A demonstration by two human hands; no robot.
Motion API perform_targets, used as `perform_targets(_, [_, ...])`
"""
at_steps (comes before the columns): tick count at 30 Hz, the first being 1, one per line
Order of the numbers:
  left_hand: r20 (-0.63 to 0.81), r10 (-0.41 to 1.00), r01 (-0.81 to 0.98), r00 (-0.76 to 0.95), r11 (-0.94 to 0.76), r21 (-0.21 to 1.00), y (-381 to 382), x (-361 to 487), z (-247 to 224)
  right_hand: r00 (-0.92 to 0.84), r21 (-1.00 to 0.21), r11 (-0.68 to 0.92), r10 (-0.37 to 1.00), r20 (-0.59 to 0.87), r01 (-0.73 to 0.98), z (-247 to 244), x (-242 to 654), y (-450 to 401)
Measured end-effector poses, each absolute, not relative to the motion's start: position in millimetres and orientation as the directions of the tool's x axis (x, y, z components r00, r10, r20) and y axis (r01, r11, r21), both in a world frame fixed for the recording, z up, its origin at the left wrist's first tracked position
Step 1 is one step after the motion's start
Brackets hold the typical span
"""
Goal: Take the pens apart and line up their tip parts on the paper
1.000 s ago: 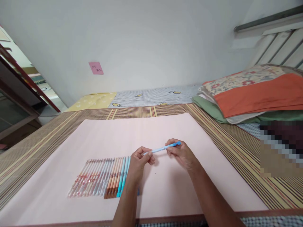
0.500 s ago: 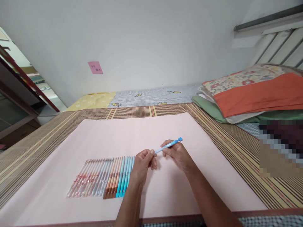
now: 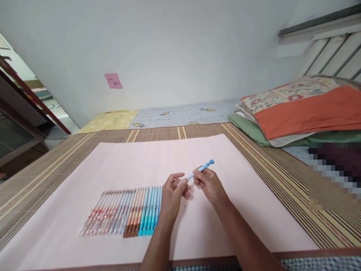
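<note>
Holds a blue pen point(image 3: 205, 166) above the pink sheet point(image 3: 135, 162), tilted with the darker end up and to the right. Pinches the middle of it in the right hand point(image 3: 208, 182), with the grip clamped on the pen. Pinches the pale lower end in the left hand point(image 3: 174, 190), likewise clamped. Has a row of pens point(image 3: 132, 211) on the sheet, from clear through brown to blue, partly behind the left hand. Has a striped mat point(image 3: 267, 180) beneath the sheet.
</note>
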State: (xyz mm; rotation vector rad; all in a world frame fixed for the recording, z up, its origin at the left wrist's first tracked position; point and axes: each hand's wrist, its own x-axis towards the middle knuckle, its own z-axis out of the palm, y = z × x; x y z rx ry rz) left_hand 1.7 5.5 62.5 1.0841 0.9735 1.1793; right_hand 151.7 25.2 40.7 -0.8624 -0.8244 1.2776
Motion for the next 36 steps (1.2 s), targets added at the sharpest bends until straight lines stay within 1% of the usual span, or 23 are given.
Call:
perform_targets(2, [-0.157,0.963,-0.219,0.22,0.205,0.954,8,-1,62,0.13,-0.92,0.106,0.99,0.06,-0.378,42,157,25])
perform_targets(3, [-0.2,0.945,-0.209,0.258,0.257,0.944,9,-3,61,0.134,-0.931,0.114,0.988,0.071,-0.346,42,159,24])
perform_targets(5, [-0.213,0.931,-0.194,0.298,0.277,0.941,11,-6,60,0.131,-0.943,0.124,0.988,0.087,-0.308,44,161,24])
perform_targets(6, [-0.18,0.94,-0.197,0.289,0.242,0.95,11,-7,60,0.126,-0.944,0.127,0.988,0.092,-0.304,45,161,24])
perform_targets(8, [-0.067,0.976,-0.187,0.208,0.107,0.977,9,-6,60,0.119,-0.935,0.125,0.989,0.09,-0.333,47,159,24])
perform_targets(11, [0.11,0.992,-0.053,0.056,-0.107,0.993,4,-1,60,0.126,-0.889,0.082,0.992,0.028,-0.451,47,153,26])
perform_targets(13, [0.13,0.991,-0.041,0.028,-0.129,0.991,2,3,60,0.113,-0.852,0.047,0.993,-0.015,-0.521,47,151,26])
perform_targets(15, [0.063,0.996,-0.16,0.066,-0.051,0.986,2,6,60,0.067,-0.834,0.021,0.998,-0.02,-0.551,49,152,25])
perform_targets(18, [-0.066,0.987,-0.349,0.148,0.114,0.93,5,6,59,-0.025,-0.823,-0.009,1.0,0.007,-0.568,52,157,23])
perform_targets(21, [-0.149,0.967,-0.409,0.206,0.223,0.885,8,4,59,-0.046,-0.836,-0.002,0.999,0.029,-0.549,53,161,22])
perform_targets(23, [-0.163,0.96,-0.41,0.229,0.247,0.878,9,2,58,-0.023,-0.856,0.017,0.999,0.034,-0.517,51,160,22])
perform_targets(25, [-0.132,0.969,-0.382,0.209,0.205,0.901,8,2,58,0.006,-0.871,0.029,1.0,0.03,-0.491,49,158,24])
perform_targets(27, [-0.043,0.99,-0.294,0.133,0.081,0.952,5,3,59,0.04,-0.875,0.038,0.999,0.021,-0.484,47,154,25])
perform_targets(29, [0.091,0.995,-0.115,0.031,-0.087,0.99,1,6,60,0.081,-0.861,0.056,0.997,0.017,-0.506,45,151,27])
perform_targets(30, [0.159,0.987,-0.016,-0.01,-0.159,0.987,-1,7,60,0.096,-0.85,0.065,0.995,0.017,-0.523,43,150,28])
perform_targets(31, [0.212,0.977,0.065,-0.036,-0.209,0.976,-3,9,61,0.107,-0.839,0.073,0.994,0.018,-0.539,42,150,29])
perform_targets(32, [0.237,0.97,0.109,-0.048,-0.23,0.967,-4,10,61,0.113,-0.832,0.079,0.993,0.019,-0.548,42,150,29])
perform_targets(33, [0.227,0.973,0.105,-0.047,-0.222,0.969,-5,11,61,0.118,-0.832,0.084,0.993,0.023,-0.549,41,151,30])
perform_targets(34, [0.189,0.981,0.058,-0.031,-0.187,0.981,-5,12,61,0.122,-0.837,0.091,0.992,0.029,-0.539,41,153,30])
perform_targets(36, [0.061,0.997,-0.099,0.05,-0.056,0.993,-1,12,61,0.136,-0.86,0.109,0.99,0.046,-0.499,42,156,29])
